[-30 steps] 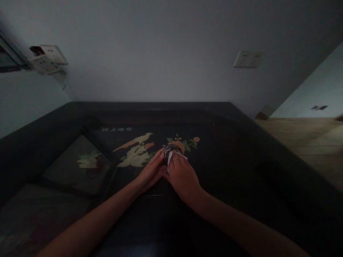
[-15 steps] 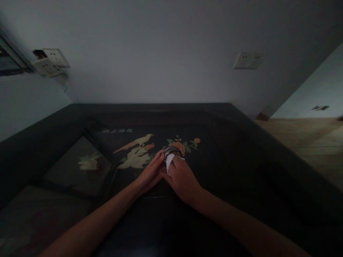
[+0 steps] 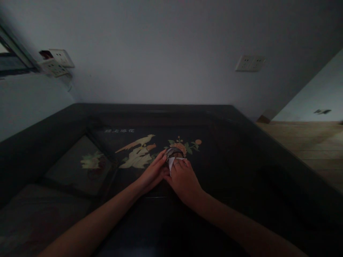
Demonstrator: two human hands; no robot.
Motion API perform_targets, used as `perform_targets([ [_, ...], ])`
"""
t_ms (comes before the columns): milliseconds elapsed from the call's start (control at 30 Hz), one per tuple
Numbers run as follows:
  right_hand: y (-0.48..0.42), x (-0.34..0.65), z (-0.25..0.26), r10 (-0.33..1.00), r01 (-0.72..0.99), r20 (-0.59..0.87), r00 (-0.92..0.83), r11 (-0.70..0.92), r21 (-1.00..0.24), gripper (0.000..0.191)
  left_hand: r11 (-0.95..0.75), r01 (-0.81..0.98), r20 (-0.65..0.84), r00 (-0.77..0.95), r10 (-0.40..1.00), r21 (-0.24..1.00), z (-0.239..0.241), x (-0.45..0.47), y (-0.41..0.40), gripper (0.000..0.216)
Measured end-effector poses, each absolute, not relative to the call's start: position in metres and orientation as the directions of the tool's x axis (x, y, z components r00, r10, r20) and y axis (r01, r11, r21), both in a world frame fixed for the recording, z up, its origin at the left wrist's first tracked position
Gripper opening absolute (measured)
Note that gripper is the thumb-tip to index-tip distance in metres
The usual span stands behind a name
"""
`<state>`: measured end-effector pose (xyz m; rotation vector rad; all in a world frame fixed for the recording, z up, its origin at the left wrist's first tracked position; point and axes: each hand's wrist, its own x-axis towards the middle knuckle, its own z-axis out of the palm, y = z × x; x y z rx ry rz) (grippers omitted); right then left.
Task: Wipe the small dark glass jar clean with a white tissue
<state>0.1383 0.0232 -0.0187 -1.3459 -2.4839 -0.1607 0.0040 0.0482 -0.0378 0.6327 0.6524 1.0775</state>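
Both arms [image 3: 107,210] forward, left hand [image 3: 153,174] beside right hand [image 3: 184,181]

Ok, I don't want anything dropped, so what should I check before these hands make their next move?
1. Left hand on the small dark object: ok.
2. Right hand holding the white tissue or cloth: ok.
3. Small dark object over the black tabletop, away from its edges: ok.
4. Small dark object's underside resting on the tabletop: cannot tell, hidden.
5. Bright light on the hands: not ok, dim.
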Motion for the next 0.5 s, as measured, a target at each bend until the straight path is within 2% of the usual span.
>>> perform_targets([
  [167, 0.0222, 0.1403, -0.0106, 0.82, 0.768, 0.296, -0.49, 0.567, -0.298, 0.03, 0.32, -0.591, -0.147, 0.323, 0.935, 0.74, -0.0358, 0.0039, 0.0473, 0.039],
  [233, 0.0226, 0.1409, -0.0096, 0.826, 0.756, 0.299, -0.478, 0.56, -0.337, 0.03, 0.321, -0.595, -0.145, 0.325, 0.934, 0.737, -0.0354, 0.0038, 0.047, 0.038],
  [300, 0.0238, 0.1412, -0.0106, 0.821, 0.774, 0.324, -0.47, 0.56, -0.297, 0.031, 0.32, -0.592, -0.138, 0.333, 0.933, 0.74, -0.036, 0.0032, 0.047, 0.037],
  [500, 0.0274, 0.1421, -0.0171, 0.78, 0.838, 0.385, -0.493, 0.545, -0.034, 0.04, 0.305, -0.567, -0.097, 0.367, 0.925, 0.765, -0.0404, 0.0015, 0.048, 0.035],
])
